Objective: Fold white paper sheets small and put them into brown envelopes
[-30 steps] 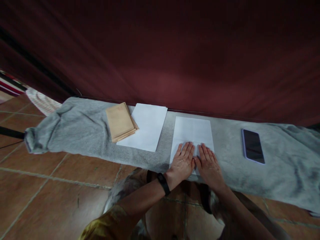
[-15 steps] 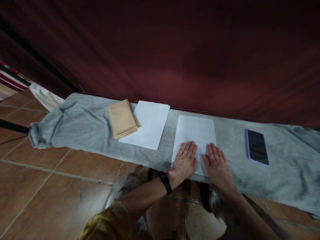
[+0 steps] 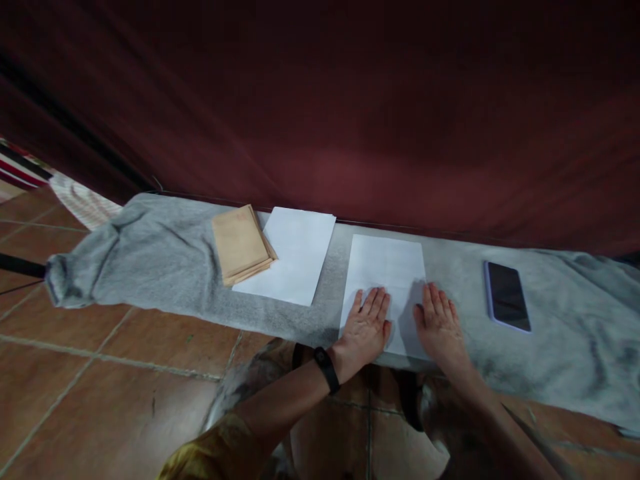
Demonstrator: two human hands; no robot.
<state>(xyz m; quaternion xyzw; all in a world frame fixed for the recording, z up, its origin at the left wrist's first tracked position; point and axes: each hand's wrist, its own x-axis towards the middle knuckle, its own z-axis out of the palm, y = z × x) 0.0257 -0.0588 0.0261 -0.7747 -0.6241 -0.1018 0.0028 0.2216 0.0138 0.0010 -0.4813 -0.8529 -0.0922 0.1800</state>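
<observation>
A white sheet of paper with faint crease lines lies on the grey cloth in front of me. My left hand rests flat on its near left part, fingers stretched out and pointing away from me. At the sheet's right edge is my right hand, fingers straight and side by side, casting a shadow on the paper; whether it presses down or hovers slightly, I cannot tell. Neither hand grips anything. Parts of the sheet's near end are covered by my hands.
Left of the sheet lies a stack of white paper, partly under a pile of brown envelopes. A phone lies to the right. The grey cloth covers a narrow bench along a dark red fabric wall. Tiled floor shows below.
My right hand has shifted right, from on the paper to its right edge, relative to the sheet. My left hand stays flat in about the same place. The whole view has shifted slightly.
</observation>
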